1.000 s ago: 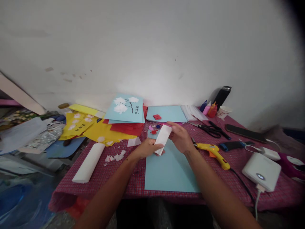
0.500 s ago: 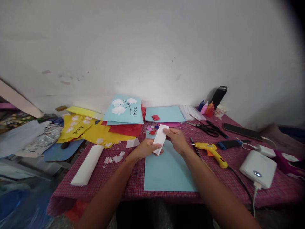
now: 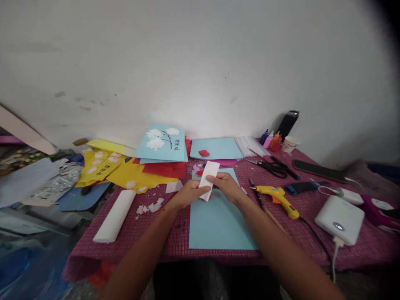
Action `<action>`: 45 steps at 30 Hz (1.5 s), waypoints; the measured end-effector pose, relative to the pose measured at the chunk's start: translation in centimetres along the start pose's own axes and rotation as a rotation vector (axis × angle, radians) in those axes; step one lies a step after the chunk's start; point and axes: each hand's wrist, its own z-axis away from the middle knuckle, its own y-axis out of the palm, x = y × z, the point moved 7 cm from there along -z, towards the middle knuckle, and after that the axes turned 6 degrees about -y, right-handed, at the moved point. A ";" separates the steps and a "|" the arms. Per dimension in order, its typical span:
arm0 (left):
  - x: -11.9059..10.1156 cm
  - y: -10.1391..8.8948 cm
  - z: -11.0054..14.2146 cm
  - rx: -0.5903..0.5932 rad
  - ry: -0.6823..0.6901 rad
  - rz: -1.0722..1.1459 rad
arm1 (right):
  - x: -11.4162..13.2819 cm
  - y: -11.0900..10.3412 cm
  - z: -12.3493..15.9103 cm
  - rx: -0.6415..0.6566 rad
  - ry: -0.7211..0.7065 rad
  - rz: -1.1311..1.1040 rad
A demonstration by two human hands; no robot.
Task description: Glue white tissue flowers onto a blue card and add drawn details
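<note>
A narrow strip of folded white paper [image 3: 208, 171] is held tilted between both hands, above a light blue sheet [image 3: 220, 227]. My left hand [image 3: 191, 193] pinches its lower end, thumb on top. Higher up on the right edge, my right hand [image 3: 227, 186] grips it, with the thumb lying on the paper's face. The fingers behind the strip are mostly hidden. Just past the blue sheet's far end, small red and pink paper pieces [image 3: 198, 168] lie partly covered by the strip.
Left are a white paper roll [image 3: 115, 216], white scraps [image 3: 150, 207] and yellow sheets [image 3: 134, 178]. A blue card with white flowers [image 3: 162, 143] stands behind. Right are scissors [image 3: 271, 167], a yellow glue gun [image 3: 278, 199], a utility knife [image 3: 301, 188] and a white power bank [image 3: 340, 218].
My right hand has slid lower along the strip, its thumb now nearer my left thumb. The strip has shifted slightly left and stands a little more upright.
</note>
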 end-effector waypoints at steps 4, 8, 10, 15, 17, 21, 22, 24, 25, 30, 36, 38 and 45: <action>0.7 -0.2 -0.3 -0.054 -0.012 0.042 | -0.7 0.7 0.1 0.019 0.003 0.032; 1.1 0.0 -0.6 -0.083 -0.028 0.079 | -0.5 0.6 0.2 0.022 -0.001 0.055; 1.1 0.2 -0.6 -0.069 -0.041 0.082 | -0.1 0.1 0.1 -0.022 -0.021 0.053; 1.1 0.7 -0.3 -0.010 -0.073 0.067 | 1.1 -2.0 -0.2 -0.189 -0.087 -0.006; 1.1 0.8 -0.2 0.015 -0.082 0.055 | 1.4 -2.9 -0.4 -0.243 -0.109 -0.038; 0.5 0.1 -0.1 -0.011 -0.048 0.040 | 1.7 -4.1 -0.5 -0.295 -0.116 -0.068; 0.2 -0.4 -0.1 -0.042 -0.024 0.043 | 1.7 -4.1 -0.5 -0.288 -0.104 -0.066; -0.4 -1.3 0.0 -0.113 0.031 0.061 | 1.4 -3.8 -0.4 -0.254 -0.071 -0.053; -0.8 -1.7 0.0 -0.141 0.060 0.077 | 1.2 -3.5 -0.4 -0.233 -0.054 -0.043; -1.4 -1.3 0.0 -0.130 0.141 0.063 | 0.4 -1.7 -0.1 -0.141 0.004 0.009; -0.8 -0.8 -0.3 -0.132 0.083 -0.010 | 0.1 -1.9 -0.2 -0.171 -0.015 0.037; -0.5 -0.7 -0.3 -0.088 0.059 -0.014 | 0.2 -2.6 -0.4 -0.210 -0.034 0.042; -0.1 -1.3 -0.2 -0.091 0.039 0.001 | 0.7 -4.1 -0.6 -0.272 -0.053 0.059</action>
